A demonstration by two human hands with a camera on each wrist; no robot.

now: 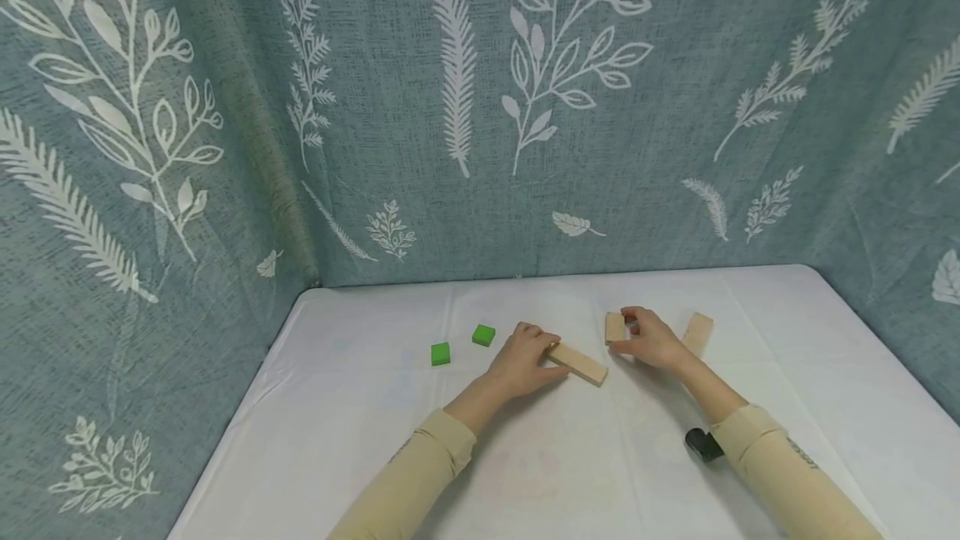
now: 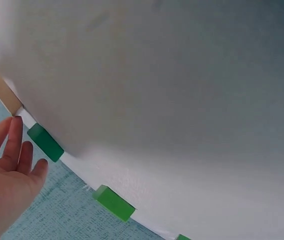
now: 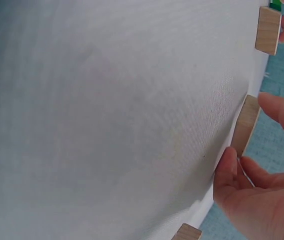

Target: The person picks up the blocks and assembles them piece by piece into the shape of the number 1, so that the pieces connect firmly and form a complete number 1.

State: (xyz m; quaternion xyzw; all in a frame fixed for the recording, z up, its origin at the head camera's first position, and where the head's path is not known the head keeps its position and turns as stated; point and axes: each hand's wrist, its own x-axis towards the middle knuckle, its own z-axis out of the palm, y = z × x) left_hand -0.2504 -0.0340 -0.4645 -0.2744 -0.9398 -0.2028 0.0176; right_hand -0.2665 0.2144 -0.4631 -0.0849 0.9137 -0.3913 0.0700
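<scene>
My left hand (image 1: 525, 361) grips one end of a long, pale wooden block (image 1: 579, 363) between thumb and fingers, low over the white table. To its right, my right hand (image 1: 648, 338) holds a shorter-looking wooden block (image 1: 615, 327) by its two ends. The right wrist view shows that block (image 3: 245, 125) between the thumb and a finger, against the cloth. Beyond the left fingertips in the left wrist view sits a dark green block (image 2: 45, 142); the left hand seems to hide it in the head view.
Two green blocks (image 1: 440, 354) (image 1: 483, 335) lie left of the left hand. Another wooden block (image 1: 697, 333) lies behind the right wrist, partly covered. A black object (image 1: 702, 444) shows beside the right sleeve. A patterned curtain (image 1: 487, 215) borders the table's back and sides.
</scene>
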